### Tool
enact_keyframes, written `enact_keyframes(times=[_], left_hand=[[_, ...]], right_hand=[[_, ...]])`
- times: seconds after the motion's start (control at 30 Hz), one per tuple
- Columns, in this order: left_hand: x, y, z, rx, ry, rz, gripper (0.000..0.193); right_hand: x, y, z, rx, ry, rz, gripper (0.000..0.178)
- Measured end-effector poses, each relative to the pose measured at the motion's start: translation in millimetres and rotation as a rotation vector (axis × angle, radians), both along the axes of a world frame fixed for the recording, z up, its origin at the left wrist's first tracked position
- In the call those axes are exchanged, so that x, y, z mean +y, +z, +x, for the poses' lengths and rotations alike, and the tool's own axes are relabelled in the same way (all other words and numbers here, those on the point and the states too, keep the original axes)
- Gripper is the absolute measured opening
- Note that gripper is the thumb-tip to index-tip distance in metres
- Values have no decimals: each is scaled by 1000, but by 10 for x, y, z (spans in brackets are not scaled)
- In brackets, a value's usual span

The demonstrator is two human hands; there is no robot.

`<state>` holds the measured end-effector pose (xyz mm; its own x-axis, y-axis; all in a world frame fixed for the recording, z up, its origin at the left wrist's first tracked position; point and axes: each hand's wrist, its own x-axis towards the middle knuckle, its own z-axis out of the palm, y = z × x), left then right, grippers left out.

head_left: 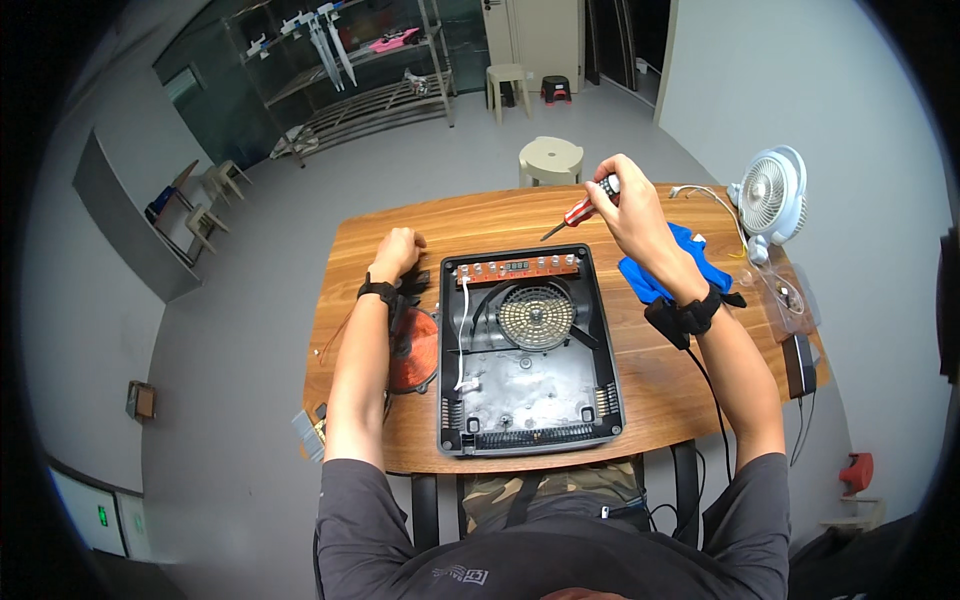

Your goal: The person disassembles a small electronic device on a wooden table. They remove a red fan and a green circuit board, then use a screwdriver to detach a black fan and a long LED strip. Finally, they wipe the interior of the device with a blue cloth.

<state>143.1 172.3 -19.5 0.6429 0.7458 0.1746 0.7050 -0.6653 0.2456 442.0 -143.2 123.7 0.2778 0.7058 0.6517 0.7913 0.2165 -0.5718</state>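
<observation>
Brown wooden table (645, 385), black open housing (525, 395) on it, long axis near to far.
On my feed, an orange coil (418, 355) sits left. Hands well apart: I cannot tell whether the left hand (400, 250) grips anything; the right hand (632, 208) clasps a screwdriver (577, 213) past the housing's far edge, slanted, tip pointing near and left.

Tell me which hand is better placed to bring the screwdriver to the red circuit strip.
Likely the right hand: it grips the screwdriver, whose tip points toward the far edge of the black housing, near the circuit strip. The left hand, left of the housing, shows no tool.
</observation>
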Motion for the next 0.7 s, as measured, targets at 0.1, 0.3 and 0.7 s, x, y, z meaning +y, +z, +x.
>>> enact_keyframes(times=[0.1,0.3,0.7], left_hand=[[-157,222,205,-146,-12,-30,21],[-843,706,902,-143,-416,-228,30],[-1409,480,1385,54,-646,-143,34]], right_hand=[[-67,120,-34,32,28,-28,18],[47,-3,163,-119,18,-74,18],[203,-218,264,-260,-20,-159,26]])
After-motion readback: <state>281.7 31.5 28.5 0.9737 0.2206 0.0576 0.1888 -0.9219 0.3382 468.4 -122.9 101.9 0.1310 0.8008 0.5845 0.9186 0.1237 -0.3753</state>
